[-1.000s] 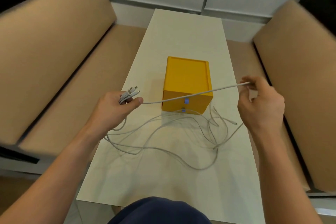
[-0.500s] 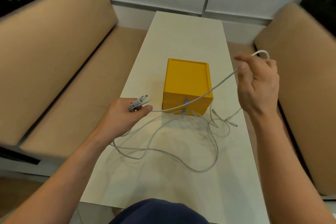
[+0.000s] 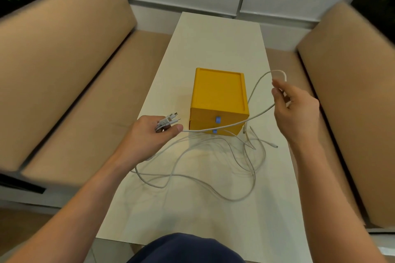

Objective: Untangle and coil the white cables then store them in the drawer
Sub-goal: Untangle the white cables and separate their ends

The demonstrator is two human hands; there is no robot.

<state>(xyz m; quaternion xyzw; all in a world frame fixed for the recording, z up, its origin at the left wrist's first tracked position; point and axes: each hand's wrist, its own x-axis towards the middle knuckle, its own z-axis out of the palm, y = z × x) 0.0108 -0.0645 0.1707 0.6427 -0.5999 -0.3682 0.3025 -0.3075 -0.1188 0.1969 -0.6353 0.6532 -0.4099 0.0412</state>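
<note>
The white cables are lying tangled on the table before the yellow drawer unit, their plug ends being gripped by the curled left hand. The right hand, pinching one strand, is arching it upward where a second ago it was stretching it taut, so coiling is probably beginning. No legible writing is showing.

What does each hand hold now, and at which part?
The left hand grips the white cables at their plug ends; the right hand pinches one cable farther along, where it forms a raised loop.
</note>
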